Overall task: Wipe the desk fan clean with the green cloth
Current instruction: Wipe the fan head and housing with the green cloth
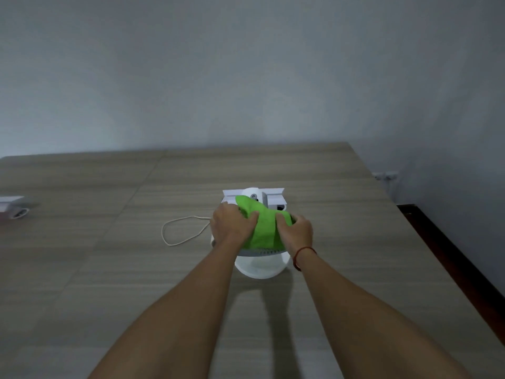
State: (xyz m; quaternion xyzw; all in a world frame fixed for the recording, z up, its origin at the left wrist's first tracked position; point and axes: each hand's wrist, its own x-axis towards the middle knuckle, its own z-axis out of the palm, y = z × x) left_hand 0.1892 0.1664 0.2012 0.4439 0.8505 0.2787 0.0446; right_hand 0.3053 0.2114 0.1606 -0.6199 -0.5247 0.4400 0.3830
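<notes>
A small white desk fan [258, 266] stands on the wooden table [109, 269], its round base toward me and its grille edge showing under the cloth. The green cloth [263, 228] is draped over the top of the fan and reaches back toward the motor housing. My left hand [232, 224] presses on the cloth's left side and grips the fan's top. My right hand [296, 231] holds the cloth's right side, fingers curled into it. Most of the fan head is hidden by hands and cloth.
A white cord [180, 231] loops on the table left of the fan. A white box-like object [273, 198] sits just behind the fan. Another white item [12, 210] lies at the far left edge. The table's right edge [426, 247] drops off near a wall.
</notes>
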